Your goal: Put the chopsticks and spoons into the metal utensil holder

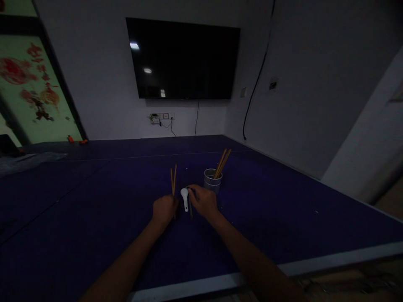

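My left hand [163, 208] is closed around a pair of wooden chopsticks [173, 179] that point away from me, over the dark blue table [94, 201]. A white spoon [184, 198] lies on the table between my hands. My right hand [203, 200] is curled with its fingertips at a dark thin utensil [190, 206] beside the spoon; in the dim light I cannot tell what it is. Just beyond my right hand stands a grey cup [212, 179] with more chopsticks [222, 163] leaning out of it.
The table has a white front edge [220, 282] and runs back to the wall. A black TV screen [184, 58] hangs there above wall sockets [162, 116]. A glass door with red decorations [28, 84] is at the left. The room is dim.
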`<state>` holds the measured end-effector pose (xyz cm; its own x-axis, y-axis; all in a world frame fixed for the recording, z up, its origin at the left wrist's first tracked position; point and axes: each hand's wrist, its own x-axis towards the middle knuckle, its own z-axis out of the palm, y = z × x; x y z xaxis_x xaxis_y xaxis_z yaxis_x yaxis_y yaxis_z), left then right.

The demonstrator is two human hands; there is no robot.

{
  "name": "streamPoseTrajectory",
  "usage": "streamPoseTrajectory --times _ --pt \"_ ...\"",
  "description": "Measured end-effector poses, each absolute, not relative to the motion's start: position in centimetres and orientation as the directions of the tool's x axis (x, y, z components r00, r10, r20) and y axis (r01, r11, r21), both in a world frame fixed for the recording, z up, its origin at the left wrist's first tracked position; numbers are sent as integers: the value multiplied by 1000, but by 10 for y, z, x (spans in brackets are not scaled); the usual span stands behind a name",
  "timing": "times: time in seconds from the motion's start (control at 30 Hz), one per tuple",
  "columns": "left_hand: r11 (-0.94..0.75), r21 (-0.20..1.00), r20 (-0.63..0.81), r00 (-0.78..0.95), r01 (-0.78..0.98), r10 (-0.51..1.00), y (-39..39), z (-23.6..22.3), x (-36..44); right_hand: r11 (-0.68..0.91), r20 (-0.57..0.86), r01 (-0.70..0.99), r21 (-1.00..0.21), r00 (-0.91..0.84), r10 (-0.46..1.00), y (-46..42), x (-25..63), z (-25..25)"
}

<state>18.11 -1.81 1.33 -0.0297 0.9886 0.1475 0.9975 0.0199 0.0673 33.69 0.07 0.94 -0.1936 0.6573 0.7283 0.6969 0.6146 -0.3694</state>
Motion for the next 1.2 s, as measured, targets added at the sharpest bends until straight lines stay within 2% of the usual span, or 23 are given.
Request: streamPoseTrajectory --times 0.13,0.23,0.37,0.47,0.53,0.6,0.67,0.73,0.8,0.97,1.2 --pt "-229 -27 316 225 973 922 -21 14 184 562 668 655 -506 -115 735 2 338 12" --pt "-400 -109 351 412 910 841 -22 7 188 568 602 517 -641 -121 789 6 335 9" --pt "-455 -120 367 465 883 806 -23 3 191 601 588 268 -753 -134 798 9 328 6" --pt "-426 -66 402 415 902 816 -27 4 191 614 624 228 -756 -33 781 6 332 12" --pt "-381 -30 420 357 924 834 -29 6 190 619 675 289 -730 167 718 4 343 21" --pt "-332 6 420 299 943 857 -30 7 190 589 714 404 -700 403 572 5 361 31" --pt "-295 31 405 258 955 877 -29 6 190 525 740 523 -671 510 438 10 380 39" --pt "-270 39 390 234 962 890 -26 5 190 460 750 593 -661 546 374 19 396 42" --pt "-256 38 382 223 966 897 -25 5 189 398 741 625 -672 552 382 30 407 40" --pt "-243 45 361 211 969 909 -22 3 188 254 691 682 -686 501 521 49 414 36" --pt "-201 99 294 164 975 942 -20 3 185 51 589 799 -599 397 704 63 418 51"
